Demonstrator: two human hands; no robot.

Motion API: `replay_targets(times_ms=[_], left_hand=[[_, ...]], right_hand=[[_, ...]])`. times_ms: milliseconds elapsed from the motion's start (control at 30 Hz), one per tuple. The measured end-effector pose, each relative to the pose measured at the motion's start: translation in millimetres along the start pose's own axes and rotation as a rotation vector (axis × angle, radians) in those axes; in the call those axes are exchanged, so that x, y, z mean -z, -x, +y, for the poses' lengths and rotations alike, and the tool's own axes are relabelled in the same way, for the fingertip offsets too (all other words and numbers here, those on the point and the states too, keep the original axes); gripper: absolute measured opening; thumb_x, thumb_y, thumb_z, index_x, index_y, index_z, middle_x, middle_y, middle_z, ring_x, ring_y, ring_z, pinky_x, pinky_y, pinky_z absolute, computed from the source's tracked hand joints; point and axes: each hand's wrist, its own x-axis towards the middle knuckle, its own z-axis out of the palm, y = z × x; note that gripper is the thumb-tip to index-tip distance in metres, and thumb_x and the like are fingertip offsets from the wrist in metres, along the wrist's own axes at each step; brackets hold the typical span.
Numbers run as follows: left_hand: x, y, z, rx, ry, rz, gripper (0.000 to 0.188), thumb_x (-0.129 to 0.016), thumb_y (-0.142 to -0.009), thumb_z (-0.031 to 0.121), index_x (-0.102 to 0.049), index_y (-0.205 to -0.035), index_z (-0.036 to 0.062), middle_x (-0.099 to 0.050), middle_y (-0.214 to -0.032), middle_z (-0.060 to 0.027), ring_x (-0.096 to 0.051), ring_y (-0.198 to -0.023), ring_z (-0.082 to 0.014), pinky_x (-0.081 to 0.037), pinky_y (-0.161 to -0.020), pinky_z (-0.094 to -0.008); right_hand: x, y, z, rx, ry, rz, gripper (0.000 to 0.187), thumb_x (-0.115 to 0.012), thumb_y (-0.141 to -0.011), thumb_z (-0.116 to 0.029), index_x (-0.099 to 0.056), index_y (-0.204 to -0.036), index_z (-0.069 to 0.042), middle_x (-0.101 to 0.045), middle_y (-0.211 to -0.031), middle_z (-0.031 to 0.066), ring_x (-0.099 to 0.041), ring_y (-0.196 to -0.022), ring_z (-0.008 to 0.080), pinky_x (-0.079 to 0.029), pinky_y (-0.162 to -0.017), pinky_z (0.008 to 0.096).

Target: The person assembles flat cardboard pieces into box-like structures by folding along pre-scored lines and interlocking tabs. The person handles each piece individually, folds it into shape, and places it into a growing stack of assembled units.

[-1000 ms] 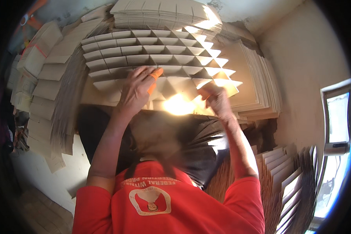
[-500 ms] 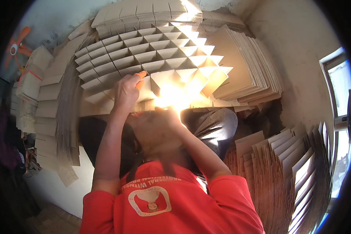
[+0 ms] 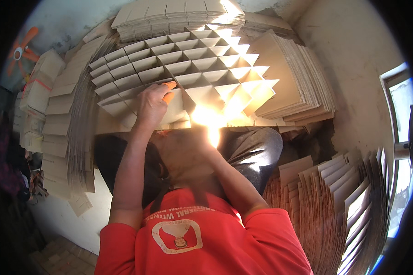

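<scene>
A cardboard divider grid [image 3: 179,68] of interlocked strips stands before me, its cells open upward. At its near edge my left hand [image 3: 153,101] pinches one of the strips, with orange covers on two of its digits. My right hand [image 3: 205,145] is below the near edge of the grid, close to my lap. Strong sunlight washes it out, so its fingers and anything in them are hidden. The same glare covers the near right cells of the grid.
Stacks of flat cardboard stand behind the grid [image 3: 170,16], to its right [image 3: 284,73] and along its left [image 3: 59,110]. More slotted sheets [image 3: 326,197] stand on edge at my right. An orange fan [image 3: 18,54] is at far left, a window [image 3: 401,119] at right.
My right hand has come down slightly, away from the near edge of the grid. My left hand stays on the strip, and the whole view has shifted a little.
</scene>
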Motion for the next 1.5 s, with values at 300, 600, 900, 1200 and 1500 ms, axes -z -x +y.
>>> replay_targets(times_ms=[300,600,900,1200,1500], left_hand=[[9.3,12.3,-10.1,-0.123,-0.077,0.021,0.041,-0.071,-0.078,0.0,-0.067,-0.119,0.005,-0.068,-0.098,-0.0171,-0.065,-0.089,-0.0331,-0.052,-0.078,-0.0383],[-6.2,6.6,0.7,-0.041,-0.085,-0.017,0.042,-0.072,-0.079,0.001,-0.068,-0.12,0.0063,-0.068,-0.096,-0.0159,-0.066,-0.088,-0.0314,-0.052,-0.076,-0.0378],[-1.8,1.9,10.6,-0.185,-0.12,0.013,0.044,-0.071,-0.077,-0.001,-0.066,-0.12,0.005,-0.066,-0.111,-0.0151,-0.063,-0.101,-0.0311,-0.052,-0.083,-0.0397],[4.6,18.3,7.7,-0.316,-0.447,-0.174,0.057,-0.071,-0.078,0.004,-0.056,-0.133,0.0038,-0.058,-0.134,-0.0096,-0.047,-0.133,-0.028,-0.033,-0.113,-0.0472],[38.3,31.8,17.0,-0.156,-0.41,-0.003,0.067,-0.076,-0.077,0.009,-0.051,-0.14,0.0062,-0.052,-0.14,-0.0145,-0.043,-0.136,-0.032,-0.032,-0.113,-0.0478]], right_hand=[[15.6,16.9,23.6,-0.038,0.006,0.022,0.046,-0.039,-0.103,-0.035,-0.048,-0.139,-0.009,-0.046,-0.13,0.0075,-0.045,-0.115,0.0172,-0.044,-0.095,0.033],[-31.1,10.0,-48.0,0.463,0.231,0.002,0.01,-0.059,-0.094,-0.011,-0.058,-0.089,-0.002,-0.059,-0.09,0.0073,-0.054,-0.079,0.0167,-0.046,-0.067,0.0357],[16.0,-24.9,18.9,-0.115,0.162,-0.009,0.035,-0.044,-0.098,-0.035,-0.059,-0.08,-0.008,-0.058,-0.079,0.0055,-0.053,-0.071,0.0169,-0.045,-0.068,0.0365],[-61.2,200.1,-260.3,0.608,1.082,-0.784,0.027,-0.065,-0.083,-0.016,-0.068,-0.105,0.001,-0.071,-0.097,0.012,-0.067,-0.083,0.0211,-0.053,-0.076,0.0368],[77.0,99.9,-397.8,0.654,1.806,1.059,0.034,-0.067,-0.087,-0.015,-0.058,-0.117,-0.001,-0.058,-0.114,0.02,-0.051,-0.119,0.0347,-0.046,-0.095,0.0453]])
